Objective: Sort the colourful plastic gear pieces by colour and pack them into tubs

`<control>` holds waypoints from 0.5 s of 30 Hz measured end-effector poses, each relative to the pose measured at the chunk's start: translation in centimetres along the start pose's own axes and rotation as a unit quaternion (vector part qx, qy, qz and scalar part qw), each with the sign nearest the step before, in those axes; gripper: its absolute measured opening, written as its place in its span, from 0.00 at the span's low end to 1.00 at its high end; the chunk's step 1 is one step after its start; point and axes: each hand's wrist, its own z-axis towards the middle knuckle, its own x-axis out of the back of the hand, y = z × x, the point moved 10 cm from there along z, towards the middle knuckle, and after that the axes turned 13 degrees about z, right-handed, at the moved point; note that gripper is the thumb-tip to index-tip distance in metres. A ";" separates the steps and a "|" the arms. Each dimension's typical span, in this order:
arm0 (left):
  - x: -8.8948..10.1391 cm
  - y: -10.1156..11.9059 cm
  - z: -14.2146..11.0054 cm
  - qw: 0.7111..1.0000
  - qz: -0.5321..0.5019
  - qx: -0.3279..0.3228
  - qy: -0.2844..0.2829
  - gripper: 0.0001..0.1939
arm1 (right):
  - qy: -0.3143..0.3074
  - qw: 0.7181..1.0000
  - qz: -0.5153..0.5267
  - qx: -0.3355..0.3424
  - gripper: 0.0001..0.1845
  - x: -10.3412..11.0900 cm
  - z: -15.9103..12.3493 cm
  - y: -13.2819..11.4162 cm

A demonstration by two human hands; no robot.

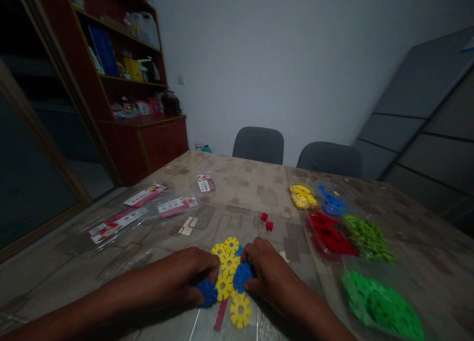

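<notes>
Between my hands is a joined cluster of yellow notched discs, flat plastic snowflake building pieces with a hole in the middle. My left hand grips a blue notched disc at the cluster's left side. On the right side, my right hand has its fingers and thumb closed round another blue disc. One yellow disc sits at the near end, beside a dark red toothed strip. How the pieces lock together is partly hidden by my fingers.
Two small red pieces lie beyond my right hand. To the right are packs of yellow, blue, red, light green and green pieces. Labelled clear bags lie at left. Two grey chairs stand behind the table.
</notes>
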 end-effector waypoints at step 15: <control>-0.2 -0.5 2.6 0.974 -0.194 0.007 0.116 0.07 | 0.021 0.967 0.254 0.023 0.13 1.2 0.2 -2.1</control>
